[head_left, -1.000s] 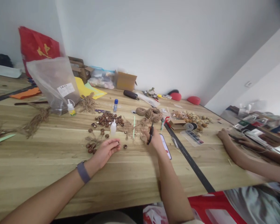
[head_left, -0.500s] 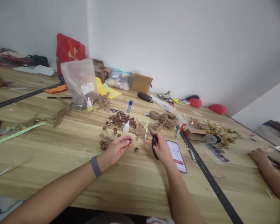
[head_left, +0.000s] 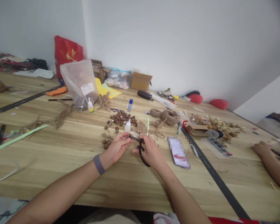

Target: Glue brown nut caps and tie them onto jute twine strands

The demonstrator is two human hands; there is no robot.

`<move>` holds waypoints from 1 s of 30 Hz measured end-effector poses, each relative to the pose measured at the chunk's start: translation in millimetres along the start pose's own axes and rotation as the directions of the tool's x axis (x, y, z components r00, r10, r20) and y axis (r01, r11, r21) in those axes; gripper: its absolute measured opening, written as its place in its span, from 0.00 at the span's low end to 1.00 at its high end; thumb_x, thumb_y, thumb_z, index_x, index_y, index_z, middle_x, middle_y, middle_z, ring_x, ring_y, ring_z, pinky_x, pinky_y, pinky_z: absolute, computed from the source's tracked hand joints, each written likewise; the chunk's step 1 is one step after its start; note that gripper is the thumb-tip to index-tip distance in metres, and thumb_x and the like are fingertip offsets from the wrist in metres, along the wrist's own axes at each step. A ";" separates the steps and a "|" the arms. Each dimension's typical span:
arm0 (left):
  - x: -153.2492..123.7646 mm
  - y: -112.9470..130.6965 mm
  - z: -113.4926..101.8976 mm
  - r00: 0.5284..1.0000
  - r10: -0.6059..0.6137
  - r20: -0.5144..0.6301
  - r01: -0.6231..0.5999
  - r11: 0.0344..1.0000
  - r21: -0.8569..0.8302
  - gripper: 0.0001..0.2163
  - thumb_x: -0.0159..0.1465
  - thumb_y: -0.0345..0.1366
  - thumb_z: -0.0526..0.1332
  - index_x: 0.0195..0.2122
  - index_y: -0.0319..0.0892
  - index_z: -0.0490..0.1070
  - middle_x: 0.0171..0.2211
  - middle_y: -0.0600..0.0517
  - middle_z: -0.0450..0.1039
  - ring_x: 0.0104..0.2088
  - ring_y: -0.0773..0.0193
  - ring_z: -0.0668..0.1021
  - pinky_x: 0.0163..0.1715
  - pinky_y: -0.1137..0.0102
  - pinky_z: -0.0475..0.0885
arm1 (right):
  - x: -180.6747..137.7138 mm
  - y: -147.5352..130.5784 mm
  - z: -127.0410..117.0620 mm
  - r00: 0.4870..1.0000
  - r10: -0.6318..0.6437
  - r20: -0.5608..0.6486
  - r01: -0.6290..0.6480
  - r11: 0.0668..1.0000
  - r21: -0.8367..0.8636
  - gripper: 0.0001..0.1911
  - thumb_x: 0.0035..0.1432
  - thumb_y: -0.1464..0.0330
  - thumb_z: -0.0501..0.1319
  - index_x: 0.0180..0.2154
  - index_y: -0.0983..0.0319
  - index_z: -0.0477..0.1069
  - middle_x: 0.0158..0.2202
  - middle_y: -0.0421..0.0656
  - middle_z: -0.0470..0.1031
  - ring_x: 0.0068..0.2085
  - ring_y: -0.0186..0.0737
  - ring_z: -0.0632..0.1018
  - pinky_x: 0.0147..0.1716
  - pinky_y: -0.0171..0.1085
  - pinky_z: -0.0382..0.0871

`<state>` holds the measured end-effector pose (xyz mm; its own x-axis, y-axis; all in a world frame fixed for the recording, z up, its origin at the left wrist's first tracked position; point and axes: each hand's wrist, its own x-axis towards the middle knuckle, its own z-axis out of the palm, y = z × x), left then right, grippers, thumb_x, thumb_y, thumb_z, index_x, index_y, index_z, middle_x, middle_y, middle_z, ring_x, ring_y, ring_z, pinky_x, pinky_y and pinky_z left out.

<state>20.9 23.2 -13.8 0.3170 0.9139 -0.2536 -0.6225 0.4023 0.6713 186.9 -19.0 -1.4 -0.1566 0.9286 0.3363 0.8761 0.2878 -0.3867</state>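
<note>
My left hand [head_left: 118, 147] pinches a small brown nutshell [head_left: 130, 136] between thumb and fingertips. Black-handled scissors [head_left: 143, 155] are gripped in my right hand [head_left: 151, 152], their blades pointing left with the tips at the nutshell. Whether the tips are inside the shell or only against it, I cannot tell. Just behind my hands stands a small white glue bottle [head_left: 127, 126]. Beyond it lies a pile of brown nutshells [head_left: 122, 118], with a few loose ones nearer my left hand.
Twine coils [head_left: 170, 117] and a green paper strip [head_left: 148, 124] lie behind my right hand. To its right is a phone [head_left: 178, 152], then a black strip [head_left: 214, 174] along the table. Another person's hand [head_left: 261, 149] rests at far right. A plastic bag [head_left: 78, 84] stands back left.
My right hand has moved left with the scissors, bringing the blades to the nutshell in my left hand. My left hand has stayed nearly in place, and the view has shifted slightly.
</note>
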 end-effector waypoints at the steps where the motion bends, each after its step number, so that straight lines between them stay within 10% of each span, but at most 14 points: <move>1: 0.1 -0.1 0.2 1.000 0.008 -0.007 -0.008 1.000 0.009 0.13 0.56 0.15 0.59 0.36 0.39 0.71 0.30 0.53 0.75 0.31 0.72 0.78 0.44 0.75 0.72 | -0.3 -0.5 1.2 1.000 -0.003 0.001 0.003 1.000 -0.008 0.18 0.54 0.63 0.64 0.46 0.61 0.65 0.40 0.48 0.69 0.41 0.46 0.73 0.41 0.41 0.67; 30: 0.0 -6.2 -4.2 0.995 0.038 0.090 -0.045 0.995 0.084 0.09 0.53 0.20 0.65 0.33 0.39 0.74 0.33 0.51 0.78 0.36 0.68 0.78 0.46 0.72 0.70 | -2.9 -9.2 10.8 0.998 0.051 0.031 -0.045 0.985 -0.166 0.19 0.56 0.65 0.63 0.49 0.61 0.66 0.42 0.49 0.71 0.41 0.46 0.75 0.39 0.39 0.68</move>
<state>21.7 20.9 -20.9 0.3564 0.9197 -0.1645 -0.5738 0.3544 0.7384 174.4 -21.9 -8.1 -0.1262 0.9488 0.2896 0.9459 0.2031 -0.2532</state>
